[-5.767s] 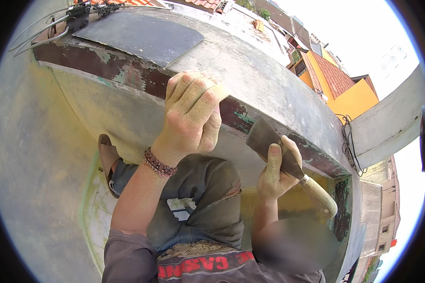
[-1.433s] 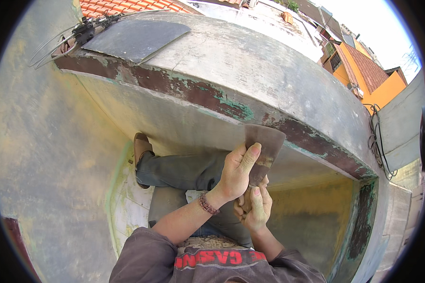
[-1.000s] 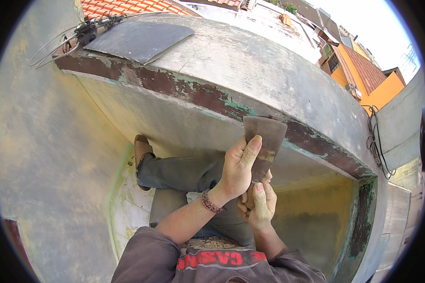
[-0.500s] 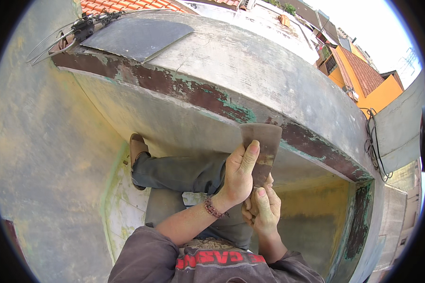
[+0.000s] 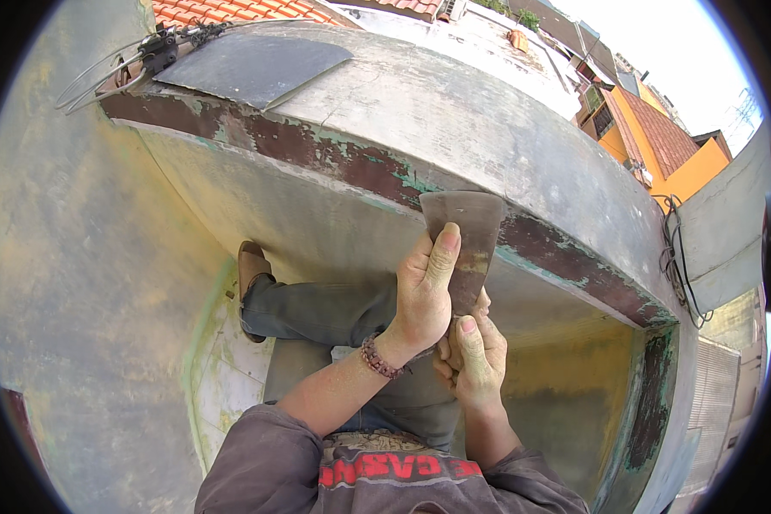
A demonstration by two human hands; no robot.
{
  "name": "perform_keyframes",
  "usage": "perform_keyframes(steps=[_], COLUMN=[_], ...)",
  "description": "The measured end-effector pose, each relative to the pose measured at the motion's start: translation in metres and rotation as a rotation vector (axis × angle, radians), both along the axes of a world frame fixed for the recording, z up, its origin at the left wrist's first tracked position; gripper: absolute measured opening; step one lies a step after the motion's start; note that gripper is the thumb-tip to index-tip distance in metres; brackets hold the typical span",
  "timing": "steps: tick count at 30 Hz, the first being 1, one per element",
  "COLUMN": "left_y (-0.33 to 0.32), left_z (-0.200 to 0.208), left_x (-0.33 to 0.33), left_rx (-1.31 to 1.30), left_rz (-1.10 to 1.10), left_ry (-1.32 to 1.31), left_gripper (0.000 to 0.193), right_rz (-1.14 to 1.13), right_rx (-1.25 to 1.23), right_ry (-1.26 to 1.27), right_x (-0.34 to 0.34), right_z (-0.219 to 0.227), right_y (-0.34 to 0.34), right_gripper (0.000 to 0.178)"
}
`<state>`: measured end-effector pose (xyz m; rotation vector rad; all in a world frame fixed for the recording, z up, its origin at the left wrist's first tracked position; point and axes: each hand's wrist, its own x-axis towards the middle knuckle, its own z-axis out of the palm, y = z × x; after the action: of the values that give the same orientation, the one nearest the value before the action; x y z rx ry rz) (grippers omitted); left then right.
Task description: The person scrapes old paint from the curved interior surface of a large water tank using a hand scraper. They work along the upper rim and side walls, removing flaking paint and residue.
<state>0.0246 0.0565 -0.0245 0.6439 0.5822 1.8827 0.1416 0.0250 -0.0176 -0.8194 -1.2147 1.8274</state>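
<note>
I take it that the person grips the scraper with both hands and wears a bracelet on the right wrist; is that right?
Not quite: the head view shows the bracelet on the left wrist, not the right. The left hand and right hand do both grip the scraper.

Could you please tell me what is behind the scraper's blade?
A flaking brown-and-green painted band shows on both sides of the blade, with a grey wall below. Whatever lies directly behind the blade and the left hand is covered and cannot be seen.
</note>
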Motion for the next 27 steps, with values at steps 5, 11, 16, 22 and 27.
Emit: perform_keyframes(steps=[5, 11, 16, 22, 27], left_y=[-0.008, -0.013, -0.007, -0.008, -0.005], left_z=[-0.003, -0.003, -0.006, -0.012, -0.012], left_x=[0.006, 0.002, -0.007, -0.006, -0.006], left_rx=[-0.133, -0.115, -0.074, -0.11, -0.078], left_rz=[-0.011, 0.037, 0.025, -0.002, 0.015], left_ry=[0.009, 0.102, 0.08, 0.062, 0.094], left_gripper=[0.034, 0.034, 0.034, 0.035, 0.035], right_rz=[-0.066, -0.05, 0.008, -0.074, -0.05], right_rx=[0.057, -0.031, 0.054, 0.051, 0.022], right_ry=[-0.043, -0.02, 0.033, -0.099, -0.061], right_x=[-0.004, -0.005, -0.01, -0.014, -0.007], right_z=[-0.008, -0.015, -0.021, -0.019, -0.028], right_y=[-0.009, -0.01, -0.001, -0.01, -0.006], right_gripper=[0.031, 0.027, 0.024, 0.04, 0.043])
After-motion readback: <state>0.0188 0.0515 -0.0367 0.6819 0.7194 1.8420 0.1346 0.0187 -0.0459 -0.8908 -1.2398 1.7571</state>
